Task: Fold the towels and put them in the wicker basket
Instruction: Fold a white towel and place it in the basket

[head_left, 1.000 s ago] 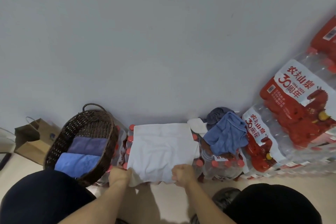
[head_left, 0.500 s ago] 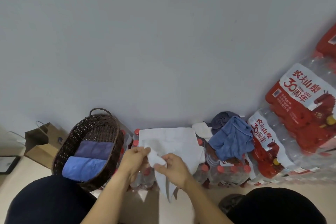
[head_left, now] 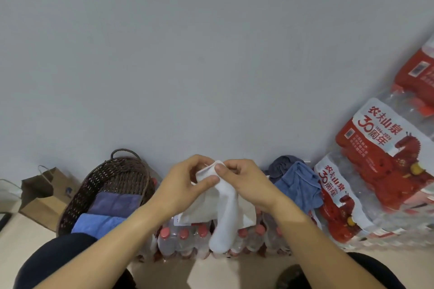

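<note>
Now L hand [head_left: 185, 185] & R hand [head_left: 244, 180] pinch top of limp white towel [head_left: 223, 218], hanging doubled lengthwise.

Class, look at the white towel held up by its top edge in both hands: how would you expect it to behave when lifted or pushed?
Probably floppy: the white towel hangs limp in soft folds below the left hand and right hand. Likely light, since a fingertip pinch carries it. A push would likely bunch it up rather than slide it.

Plain grey wall [head_left: 211, 54], pale beige floor [head_left: 14, 241], soft even light
</note>
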Demonstrator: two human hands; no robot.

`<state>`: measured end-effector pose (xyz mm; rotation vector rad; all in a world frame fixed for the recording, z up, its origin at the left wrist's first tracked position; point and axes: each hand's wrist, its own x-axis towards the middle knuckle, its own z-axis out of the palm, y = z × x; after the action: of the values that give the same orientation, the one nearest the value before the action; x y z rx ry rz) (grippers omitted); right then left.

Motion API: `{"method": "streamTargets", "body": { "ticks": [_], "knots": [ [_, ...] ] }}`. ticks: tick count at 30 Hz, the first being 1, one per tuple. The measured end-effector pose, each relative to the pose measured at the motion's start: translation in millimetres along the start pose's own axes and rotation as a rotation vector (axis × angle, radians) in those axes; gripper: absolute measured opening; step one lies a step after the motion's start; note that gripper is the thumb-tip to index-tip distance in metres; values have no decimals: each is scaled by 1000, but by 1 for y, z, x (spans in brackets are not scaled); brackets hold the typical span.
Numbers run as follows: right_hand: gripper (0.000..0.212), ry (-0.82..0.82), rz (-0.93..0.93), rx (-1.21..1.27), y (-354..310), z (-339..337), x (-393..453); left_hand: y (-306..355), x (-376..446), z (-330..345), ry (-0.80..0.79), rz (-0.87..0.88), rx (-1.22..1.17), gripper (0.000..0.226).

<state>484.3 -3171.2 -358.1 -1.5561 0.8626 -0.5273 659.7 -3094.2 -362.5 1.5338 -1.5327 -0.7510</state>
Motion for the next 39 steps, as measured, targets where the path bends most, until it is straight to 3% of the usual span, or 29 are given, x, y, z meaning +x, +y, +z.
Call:
{"method": "streamTargets", "body": {
  "ticks": [2,4,6,8,11,14,18,22,27,31,34,39],
  "knots": [
    [25,-7,12,51,-7,-5,0,-1,9,-8,7,14,26,18],
    [37,-1,29,66,-4,-7,-2,-11,12,-10,2,26,48,17],
    [47,-42,72,-49,10,-6,-7,-22,8,-6,6,-7,-21,17],
    [46,-203,131,-253,20,-6,-13,-29,5,0,12,-22,-79,17],
    [37,-452,158,-485,17,-14,-19,-29,8,-1,76,-27,-127,20],
    [14,-508,179,-562,3,-33,-23,-27,15,-13,218,-117,-220,29],
    [22,-441,225,-519,-8,-66,-30,-27,17,-17,171,-159,-178,24],
    [19,-420,275,-98,-18,-88,-36,-33,16,-9,68,-119,8,8],
    [37,-279,206,265,-9,-77,-28,-34,15,-3,-98,-181,127,8],
    [34,-46,254,228,7,-66,-14,-45,25,-13,-320,-307,297,11],
    [22,133,293,213,25,-60,0,-64,38,-17,-422,-395,417,25],
    [25,240,388,340,56,-39,25,-106,55,-9,-536,-552,390,33]
  ]
}}
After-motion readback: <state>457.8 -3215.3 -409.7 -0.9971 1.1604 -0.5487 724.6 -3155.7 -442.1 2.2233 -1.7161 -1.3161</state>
